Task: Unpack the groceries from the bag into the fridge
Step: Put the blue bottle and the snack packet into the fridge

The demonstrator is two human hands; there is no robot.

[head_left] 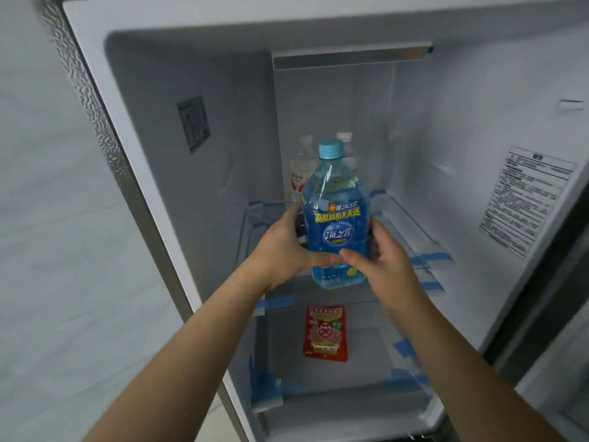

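A large blue drink bottle [336, 215] with a light blue cap and a blue label stands upright in front of the open fridge [197, 173]. My left hand [280, 250] grips its left side and my right hand [382, 260] grips its right side, thumbs meeting across the label. The bottle hangs just above the front edge of the upper glass shelf [411, 231]. Behind it on that shelf stand two clear bottles with white caps [302, 167], partly hidden. The grocery bag is out of view.
A red snack pouch [325, 333] lies on the lower shelf. Blue tape strips [275, 303] hold the shelf edges. Printed stickers sit on the left inner wall [193, 124] and right inner wall [529, 199]. A pale wall runs along the left.
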